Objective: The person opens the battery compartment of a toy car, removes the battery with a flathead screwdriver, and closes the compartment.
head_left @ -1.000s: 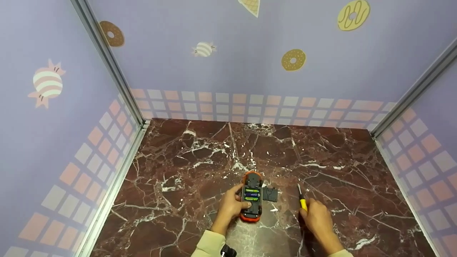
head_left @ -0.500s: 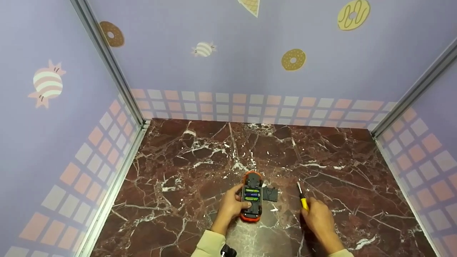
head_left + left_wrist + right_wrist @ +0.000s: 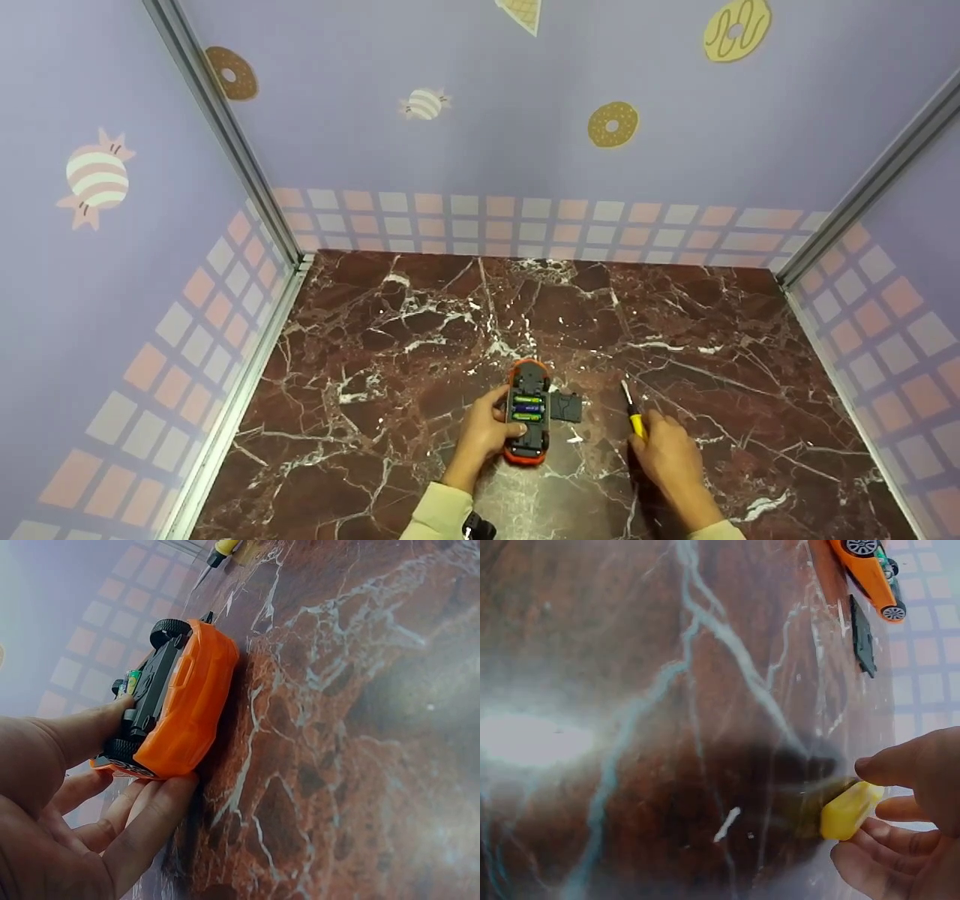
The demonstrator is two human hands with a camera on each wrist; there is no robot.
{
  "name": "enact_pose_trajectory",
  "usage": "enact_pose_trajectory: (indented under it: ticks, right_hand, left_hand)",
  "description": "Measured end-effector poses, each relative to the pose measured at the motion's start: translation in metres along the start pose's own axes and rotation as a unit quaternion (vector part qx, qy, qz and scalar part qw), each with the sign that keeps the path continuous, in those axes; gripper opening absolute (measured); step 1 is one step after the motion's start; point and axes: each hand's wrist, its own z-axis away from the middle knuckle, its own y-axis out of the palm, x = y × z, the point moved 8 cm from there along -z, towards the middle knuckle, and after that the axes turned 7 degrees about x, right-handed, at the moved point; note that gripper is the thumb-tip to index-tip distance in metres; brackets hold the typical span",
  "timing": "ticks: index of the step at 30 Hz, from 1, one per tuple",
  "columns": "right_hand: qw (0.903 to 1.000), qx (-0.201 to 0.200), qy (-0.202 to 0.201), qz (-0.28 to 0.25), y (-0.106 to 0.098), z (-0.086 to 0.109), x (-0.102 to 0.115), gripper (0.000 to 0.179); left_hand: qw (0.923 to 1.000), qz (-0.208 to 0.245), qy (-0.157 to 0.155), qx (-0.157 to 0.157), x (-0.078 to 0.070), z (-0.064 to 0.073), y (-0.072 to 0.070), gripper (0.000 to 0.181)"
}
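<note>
An orange toy car (image 3: 528,442) lies upside down, its dark underside facing up. My left hand (image 3: 484,427) grips it from the left, the thumb on the underside and the fingers along the side, as the left wrist view shows. Several green and blue batteries (image 3: 528,408) sit in its uncovered battery compartment. Just right of the car lies a dark battery cover (image 3: 566,407), flat on the surface. Farther right, my right hand (image 3: 667,450) holds a screwdriver (image 3: 637,424) by its yellow handle, the shaft pointing away from me. In the right wrist view the yellow handle (image 3: 847,811) rests between thumb and fingers.
The work surface is a dark red, white-veined marbled top (image 3: 405,322). Purple walls with printed sweets (image 3: 345,127) enclose it at the back and both sides, with metal edging (image 3: 240,161) at the corners. Small white specks are scattered toward the back.
The screwdriver has tilted slightly, its tip shifting a little left. The left hand, toy car and battery cover stay essentially in place; the head view shifts slightly.
</note>
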Motion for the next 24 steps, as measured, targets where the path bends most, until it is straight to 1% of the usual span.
enact_pose_trajectory:
  ticks: [5, 9, 12, 18, 24]
  right_hand:
    - [1.0000, 0.000, 0.000, 0.007, -0.005, -0.001, 0.004, 0.042]
    - [1.0000, -0.003, -0.004, 0.006, -0.007, -0.002, 0.008, 0.050]
    - [0.9998, -0.012, -0.017, -0.002, -0.007, -0.001, 0.014, 0.055]
    - [0.9958, -0.025, -0.057, -0.068, -0.005, -0.001, 0.033, 0.060]
    - [0.9870, -0.007, -0.089, -0.134, 0.006, -0.002, 0.055, 0.057]
  left_hand:
    - [0.9999, -0.012, -0.006, -0.004, 0.000, -0.001, -0.001, 0.082]
    - [0.9998, -0.017, -0.005, -0.006, 0.000, -0.001, -0.001, 0.082]
    - [0.9998, -0.018, -0.003, -0.006, 0.000, 0.000, -0.001, 0.082]
    - [0.9998, -0.018, -0.003, -0.008, 0.000, 0.000, -0.002, 0.082]
    - [0.9997, -0.023, 0.001, -0.009, -0.001, 0.000, -0.002, 0.080]
